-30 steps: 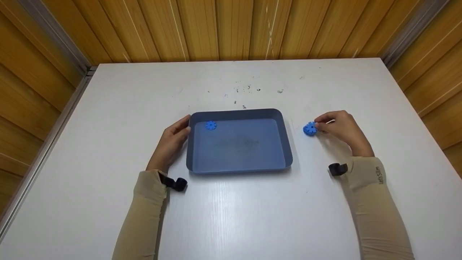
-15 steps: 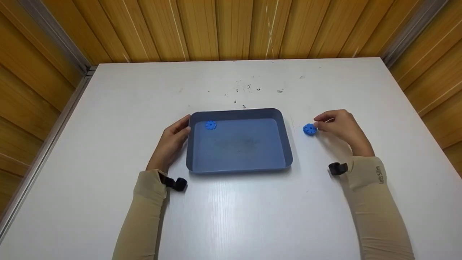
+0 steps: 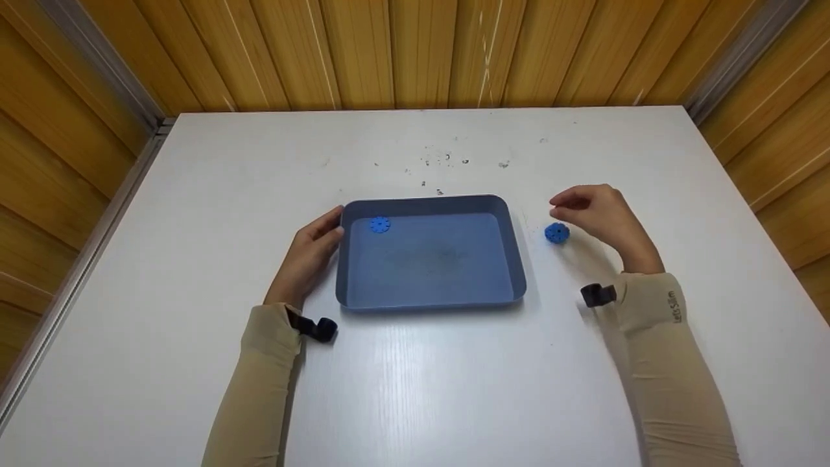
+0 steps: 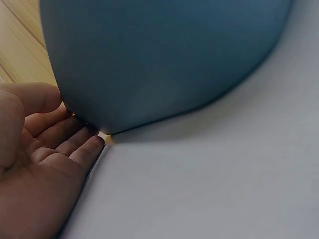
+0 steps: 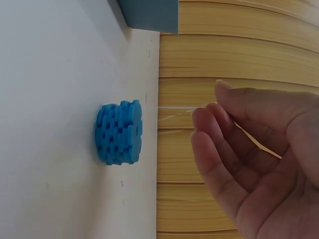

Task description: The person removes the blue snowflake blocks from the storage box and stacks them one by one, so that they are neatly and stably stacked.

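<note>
A shallow blue-grey tray [image 3: 431, 259] stands mid-table, with a flat blue notched disc [image 3: 380, 224] lying inside near its far left corner. My left hand [image 3: 308, 256] touches the outside of the tray's left wall; in the left wrist view, thumb and fingertips rest against the tray [image 4: 164, 59]. To the right of the tray, a short stack of blue notched discs [image 5: 119, 133] stands on the table, also visible in the head view as a small blue stack [image 3: 557, 233]. Above that stack hovers my right hand [image 3: 600, 214], its fingers loosely bent, holding nothing.
The white table [image 3: 454, 376] has dark specks and scuffs beyond the tray. Wood-look panels [image 3: 421, 52] stand along the back and both sides. A black wrist camera [image 3: 596, 295] sticks out from the right sleeve, another camera [image 3: 321, 329] from the left.
My right hand has let go of the blue disc stack and lifted up and slightly left. The stack stays on the table. My left hand and the tray keep their places.
</note>
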A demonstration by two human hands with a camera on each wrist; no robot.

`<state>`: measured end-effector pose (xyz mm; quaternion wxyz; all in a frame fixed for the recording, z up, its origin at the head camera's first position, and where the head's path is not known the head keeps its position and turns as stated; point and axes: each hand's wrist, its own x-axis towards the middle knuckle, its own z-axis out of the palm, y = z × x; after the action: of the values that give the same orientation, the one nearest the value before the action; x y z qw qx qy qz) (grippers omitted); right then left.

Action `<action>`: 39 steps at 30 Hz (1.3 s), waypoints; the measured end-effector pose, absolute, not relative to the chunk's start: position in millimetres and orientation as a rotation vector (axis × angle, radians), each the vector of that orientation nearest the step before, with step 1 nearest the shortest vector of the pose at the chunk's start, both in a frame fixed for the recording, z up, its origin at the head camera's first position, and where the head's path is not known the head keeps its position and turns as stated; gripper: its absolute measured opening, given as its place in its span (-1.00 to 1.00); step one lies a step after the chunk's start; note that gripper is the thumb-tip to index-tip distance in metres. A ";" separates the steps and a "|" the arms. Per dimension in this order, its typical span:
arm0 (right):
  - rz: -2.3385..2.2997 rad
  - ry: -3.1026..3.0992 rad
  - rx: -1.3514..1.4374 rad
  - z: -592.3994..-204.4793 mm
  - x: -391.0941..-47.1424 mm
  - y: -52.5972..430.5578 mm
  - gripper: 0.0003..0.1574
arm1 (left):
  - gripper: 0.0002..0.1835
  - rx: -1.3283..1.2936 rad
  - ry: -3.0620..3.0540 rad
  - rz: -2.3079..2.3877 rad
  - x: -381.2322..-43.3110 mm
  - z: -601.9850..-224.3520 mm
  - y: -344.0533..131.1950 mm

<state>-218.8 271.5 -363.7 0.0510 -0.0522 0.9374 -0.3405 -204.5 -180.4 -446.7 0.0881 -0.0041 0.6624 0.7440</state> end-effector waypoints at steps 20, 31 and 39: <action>-1.071 2.797 -0.381 -337.3 -235.7 207.9 -0.68 | -0.44 0.026 1.971 2.192 -202.8 -445.9 -180.1; -1.074 2.760 -0.535 -339.4 -243.7 172.2 -0.67 | -0.45 0.000 1.975 2.192 -203.6 -445.5 -177.5; -1.068 2.687 -0.637 -343.9 -247.0 145.3 -0.66 | -0.45 0.027 1.986 2.188 -202.5 -445.4 -178.2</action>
<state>-247.0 145.3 -343.9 0.0904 -0.2144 0.9038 -0.3592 -202.5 -178.2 -445.4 0.0931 0.0090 0.6690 0.7373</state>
